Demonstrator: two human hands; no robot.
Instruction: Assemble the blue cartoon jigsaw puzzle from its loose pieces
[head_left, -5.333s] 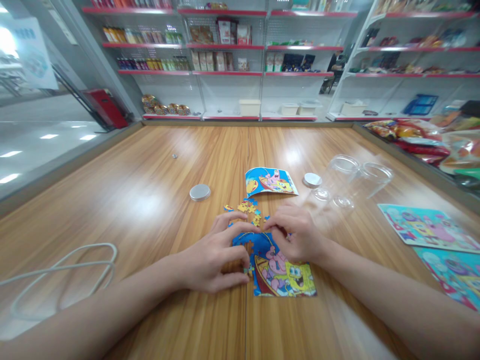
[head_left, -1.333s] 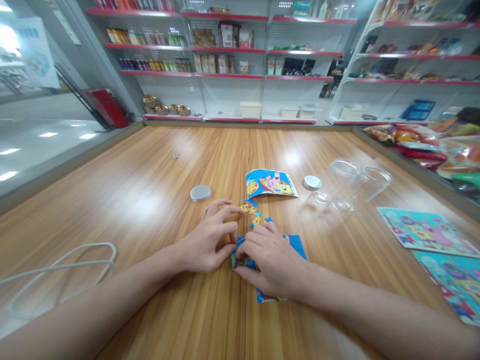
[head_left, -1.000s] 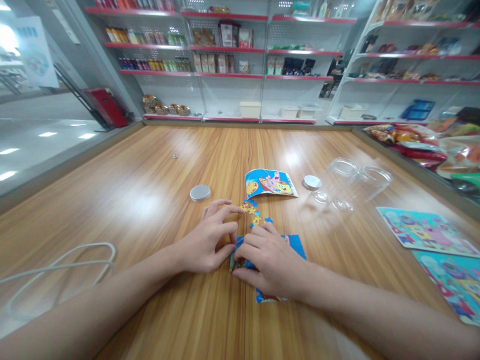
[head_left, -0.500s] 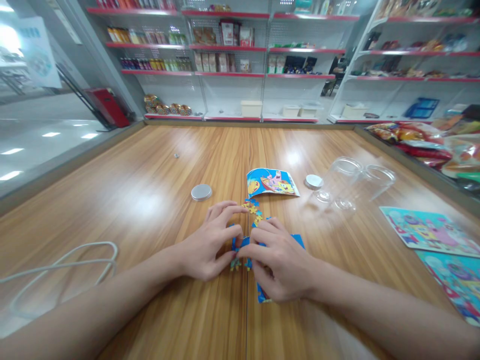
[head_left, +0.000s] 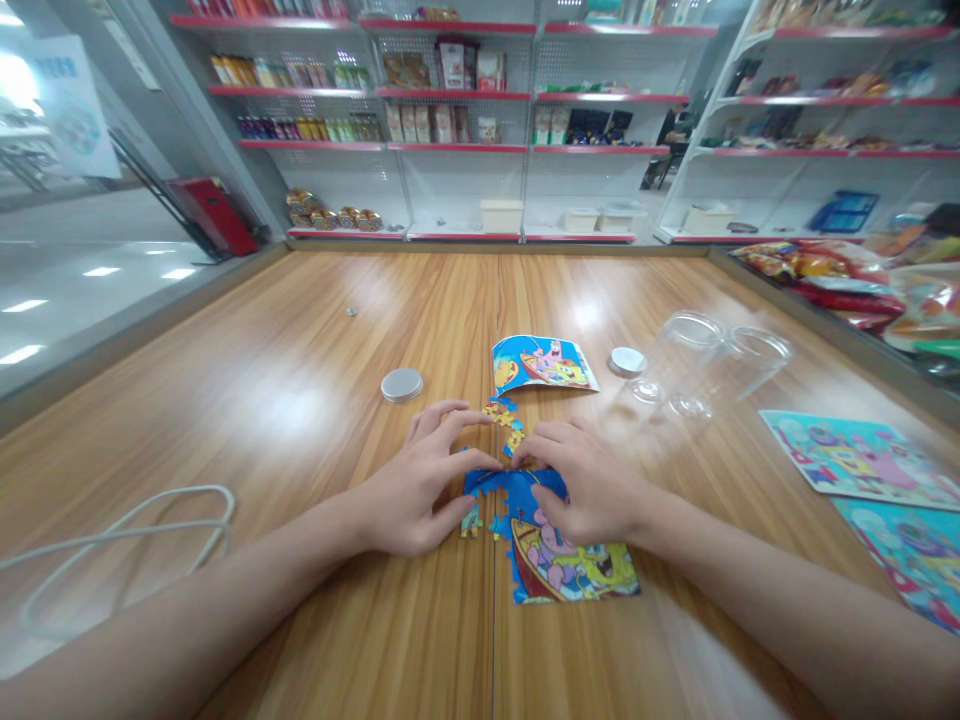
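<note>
A partly joined jigsaw puzzle [head_left: 577, 560] lies on the wooden table in front of me, showing cartoon figures in a boat on blue. My left hand [head_left: 420, 480] rests at the puzzle's upper left, its index fingertip on the top edge and its thumb apart, beside loose jigsaw pieces [head_left: 471, 522]. From the right, my right hand [head_left: 589, 475] lies over the upper part, fingertips at the top edge and thumb spread away. Neither hand visibly grips anything. More loose pieces [head_left: 513, 440] sit just beyond the fingertips, below a curled reference picture [head_left: 544, 362].
A round metal lid [head_left: 402, 384] lies left of the picture. Another lid [head_left: 628, 361] and two clear jars [head_left: 686, 345] stand to the right. Two printed cards [head_left: 862, 455] are at the right edge. A white cable [head_left: 217, 490] loops at left. Stocked shelves [head_left: 450, 150] line the back.
My right hand has moved up and slightly right, its fingers spreading, which uncovers most of the puzzle. The left index finger has stretched right along the top edge.
</note>
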